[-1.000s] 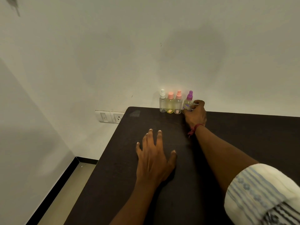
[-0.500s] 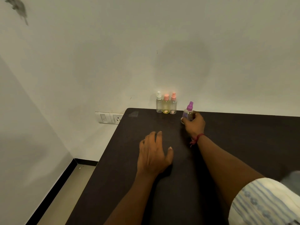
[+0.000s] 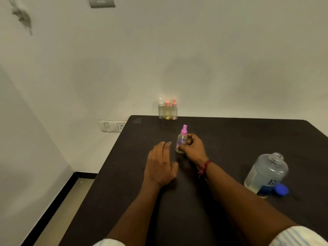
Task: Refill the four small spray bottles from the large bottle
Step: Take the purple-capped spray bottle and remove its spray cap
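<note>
Progress, as we judge it, is near the start. Closest to us, off to the right of our right hand and nearer than it, the large bottle stands on the counter. Its neck is open and a blue cap lies at its foot. It holds clear liquid, so the source looks ready to pour.

Further out, our left hand rests flat on the counter, fingers loose, holding nothing. Just beyond it and to its right, our right hand is wrapped round the purple bottle. That bottle is upright between the two hands; whether its base touches the counter we cannot tell. Its spray head is on, so we take this one as not yet refilled, with unscrewing the likely next step. The left hand lies near enough to help.

Well beyond both hands, at the counter's far edge against the wall, the three bottles stand touching in a row, heads on. Their levels are too small to read; one looks yellowish, one pinkish. We reckon all four fills are left.
</note>
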